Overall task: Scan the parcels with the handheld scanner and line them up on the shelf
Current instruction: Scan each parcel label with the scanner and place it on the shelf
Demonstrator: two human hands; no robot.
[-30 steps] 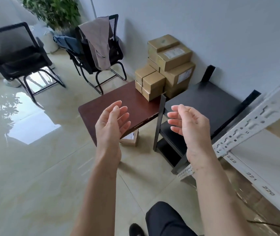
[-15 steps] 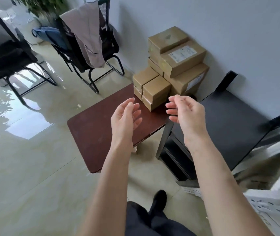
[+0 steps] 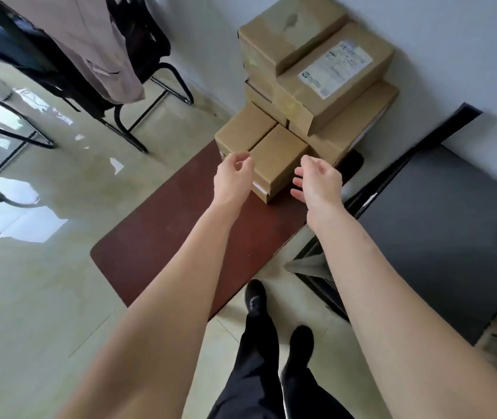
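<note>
1. Two hands flank your nearest small parcel (image 3: 277,158); left hand (image 3: 233,179) loosely curled, right hand (image 3: 319,179) relaxed, neither holding anything.
2. Parcel stack (image 3: 316,74) sits on the brown table (image 3: 180,237) by the wall; black stand (image 3: 440,225) just right.

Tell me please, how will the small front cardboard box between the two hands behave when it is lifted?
The small front box looks stiff: flat faces, sharp edges. It is probably light for its size, being small. Its smooth sides may slip a little, so the left hand and right hand should squeeze both sides. The thin box under it may shift.
</note>
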